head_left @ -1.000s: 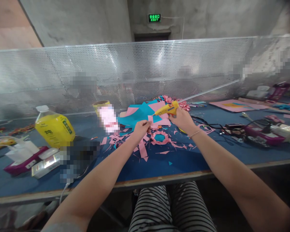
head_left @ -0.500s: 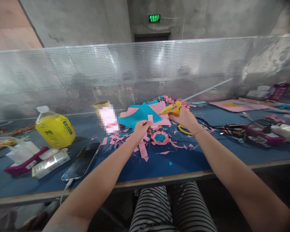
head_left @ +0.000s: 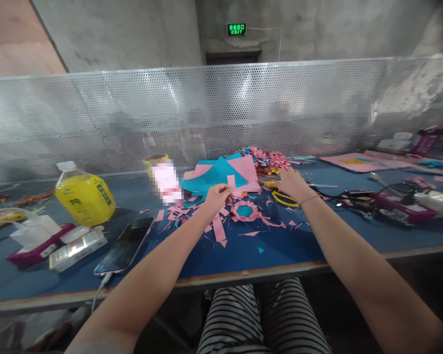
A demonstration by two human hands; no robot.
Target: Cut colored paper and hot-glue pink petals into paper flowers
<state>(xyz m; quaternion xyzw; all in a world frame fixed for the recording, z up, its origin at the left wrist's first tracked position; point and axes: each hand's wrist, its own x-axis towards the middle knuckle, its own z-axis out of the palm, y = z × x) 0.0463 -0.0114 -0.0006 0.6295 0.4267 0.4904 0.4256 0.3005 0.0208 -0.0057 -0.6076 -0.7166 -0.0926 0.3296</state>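
My left hand (head_left: 216,194) is closed in a pinch on a small pink paper strip (head_left: 231,181), held just above the blue table (head_left: 280,246). My right hand (head_left: 293,183) lies low on the table over the yellow glue gun (head_left: 270,184), fingers still around it; only the gun's front end shows. A pink paper ring with a blue centre (head_left: 244,210) lies between the two hands, among pink scraps. Yellow scissors handles (head_left: 282,198) sit under my right wrist. Blue sheets (head_left: 216,178) and pink sheets (head_left: 248,168) lie just beyond the hands.
A yellow bottle (head_left: 84,194), a phone on a cable (head_left: 124,246), a tissue pack (head_left: 37,241) and a tape roll (head_left: 155,161) stand at left. Cables and devices (head_left: 391,204) lie at right. Paper flowers (head_left: 269,158) sit before a perforated metal screen (head_left: 221,108).
My right hand has brought the glue gun down from in the air to the table and moved it right. The left hand has kept its pinch on the strip.
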